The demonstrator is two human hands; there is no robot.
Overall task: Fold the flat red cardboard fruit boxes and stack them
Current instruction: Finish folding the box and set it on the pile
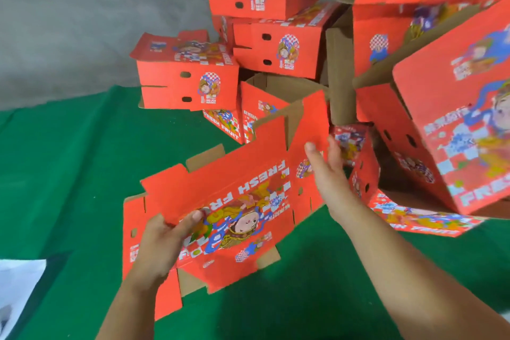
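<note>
A flat red cardboard fruit box (234, 196), printed with "FRESH FRUIT" and a cartoon figure, is held slanted above the green cloth. My left hand (162, 240) grips its near-left edge, thumb on the printed face. My right hand (328, 165) holds the far-right end panel, fingers behind it and thumb in front. That end panel is bent upward. Behind it a pile of folded red boxes (276, 50) rises in several layers. A large folded box (455, 124) leans at the right.
A green cloth (69, 168) covers the floor, with a grey wall (82, 22) behind. An open-topped box (265, 102) stands just past the held blank. A flat printed piece (419, 218) lies at the right. White material (19, 290) shows at the lower left.
</note>
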